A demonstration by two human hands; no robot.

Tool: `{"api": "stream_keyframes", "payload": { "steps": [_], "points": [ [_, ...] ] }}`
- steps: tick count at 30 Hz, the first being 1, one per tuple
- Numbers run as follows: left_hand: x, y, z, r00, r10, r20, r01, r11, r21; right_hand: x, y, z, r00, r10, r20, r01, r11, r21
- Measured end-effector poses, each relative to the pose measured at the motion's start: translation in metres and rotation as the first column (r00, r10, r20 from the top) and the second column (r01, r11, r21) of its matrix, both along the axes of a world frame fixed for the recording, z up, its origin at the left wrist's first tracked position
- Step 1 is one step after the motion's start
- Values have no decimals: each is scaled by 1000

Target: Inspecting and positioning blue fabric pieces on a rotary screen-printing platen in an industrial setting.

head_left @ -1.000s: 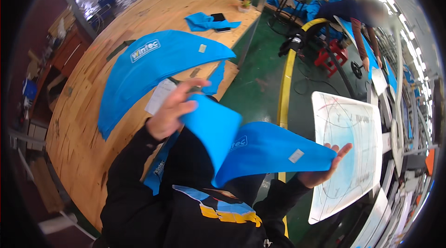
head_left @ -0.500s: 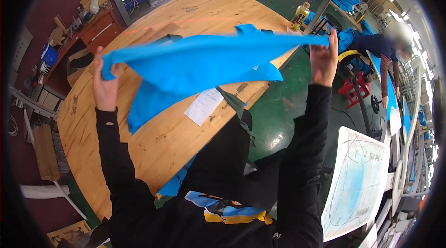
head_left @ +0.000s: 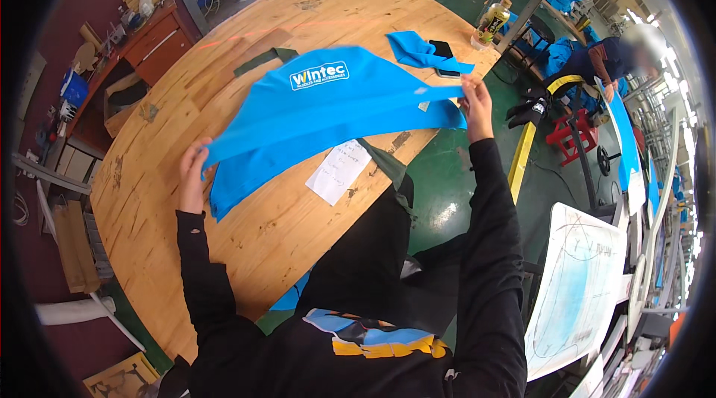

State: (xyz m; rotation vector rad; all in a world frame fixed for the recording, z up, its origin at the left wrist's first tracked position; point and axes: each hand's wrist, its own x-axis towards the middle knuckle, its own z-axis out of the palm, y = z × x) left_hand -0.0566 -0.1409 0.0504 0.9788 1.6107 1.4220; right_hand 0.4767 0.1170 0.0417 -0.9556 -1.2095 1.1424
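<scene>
A bright blue piece of fabric (head_left: 321, 111) with a white printed logo is stretched between my hands above the wooden table (head_left: 149, 249). At its left corner, my left hand (head_left: 194, 174) pinches the edge. My right hand (head_left: 476, 105) grips the opposite corner, near the table's right edge. The fabric's far side bulges away from me, and a lower layer or fold hangs toward the tabletop. Below it lies a white handwritten paper (head_left: 338, 173), next to a dark green cloth strip (head_left: 384, 163) that droops over the near edge.
Beyond the fabric lie a blue fabric strip (head_left: 414, 51), a black phone (head_left: 443, 55) and another dark green strip (head_left: 261, 62). A bottle (head_left: 492, 21) stands at the right corner. A co-worker (head_left: 608, 58) bends over blue material at right, near a red stool (head_left: 574, 137).
Both hands have come down and closer together. The fabric has swung over, and its logo now shows. The blue strip and phone behind it have come into fuller view.
</scene>
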Motion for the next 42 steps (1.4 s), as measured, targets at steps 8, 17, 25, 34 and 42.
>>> {"api": "stream_keyframes", "payload": {
  "steps": [8,17,25,34,42],
  "points": [
    [5,-25,-17,982,7,-188,-11,1000,-19,12,-11,-18,973,-25,229,17,999,37],
    [8,-41,-15,986,57,-155,-66,996,-53,26,-16,-42,926,-122,357,58,981,185],
    [20,-46,-37,959,100,-264,-87,994,61,25,-27,-54,868,-211,449,112,965,237],
    [69,-38,-3,145,206,-968,-54,978,200,-31,-53,-11,518,-612,597,117,742,660],
    [51,-17,-27,372,-92,-924,50,996,-79,-39,-63,-34,272,-486,831,-137,835,533]
  ]
}}
